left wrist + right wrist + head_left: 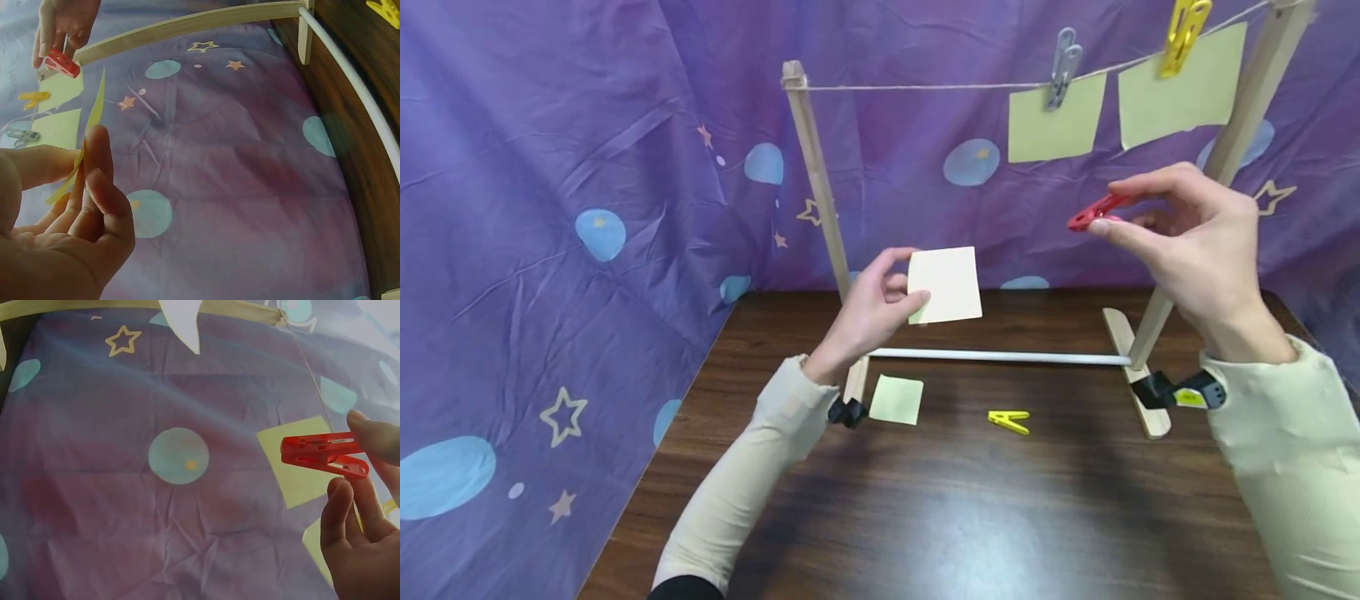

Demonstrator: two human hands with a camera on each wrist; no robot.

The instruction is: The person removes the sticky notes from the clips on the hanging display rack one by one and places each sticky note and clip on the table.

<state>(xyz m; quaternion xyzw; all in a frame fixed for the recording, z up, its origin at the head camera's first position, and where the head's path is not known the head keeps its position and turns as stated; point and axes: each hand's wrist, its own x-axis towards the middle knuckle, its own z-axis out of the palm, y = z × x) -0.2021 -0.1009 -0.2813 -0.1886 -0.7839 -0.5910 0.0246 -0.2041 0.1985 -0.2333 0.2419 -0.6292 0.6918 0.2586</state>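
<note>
My left hand [876, 304] pinches a pale yellow sticky note [951, 285] by its left edge, thumb in front. The left wrist view shows that note [95, 112] nearly edge-on between thumb and fingers. Higher up on the right, my right hand [1202, 242] holds a red clothespin [1097, 213] between thumb and fingers, its tip pointing left. In the right wrist view the red clothespin [322, 450] appears with nothing in its tip. Above, a string [925, 87] carries two notes: one [1052, 129] under a grey clothespin [1063, 68], another [1183, 92] under a yellow clothespin [1183, 37].
On the brown table [970, 517] lie a green-yellow note [897, 400] and a yellow clothespin [1008, 421]. Wooden posts, left [816, 167] and right [1255, 92], hold the string. A white rod [1000, 357] joins their bases. Purple cloth [647, 333] hangs behind.
</note>
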